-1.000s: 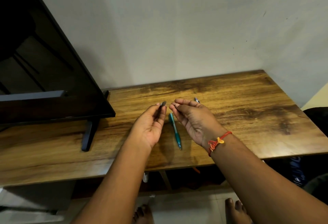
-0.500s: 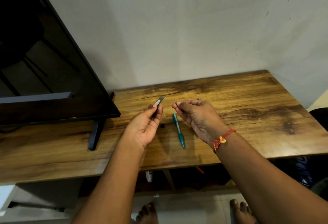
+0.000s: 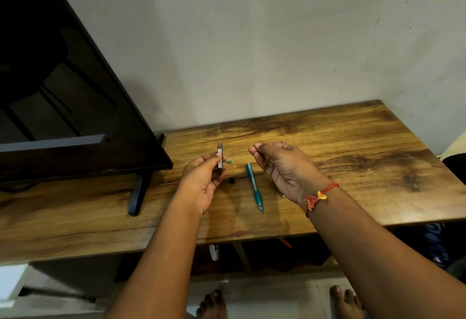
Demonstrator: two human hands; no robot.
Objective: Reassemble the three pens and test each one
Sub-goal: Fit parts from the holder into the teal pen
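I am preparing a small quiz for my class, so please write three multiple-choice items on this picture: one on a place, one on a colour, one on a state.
1. Where does the teal pen lie?
A. On the wooden table, between the left hand and the right hand.
B. In a cup.
C. On a chair.

2. What colour is the thread band on the right wrist?
A. Blue.
B. Green.
C. Red with yellow.

3. What does the left hand do?
A. It lies flat on the table.
B. It holds a grey pen part upright.
C. It hangs empty.

Answers: 1 A, the pen rests on the wood between the hands; 2 C, a red thread with a yellow knot shows; 3 B, its fingers grip the part, end up.
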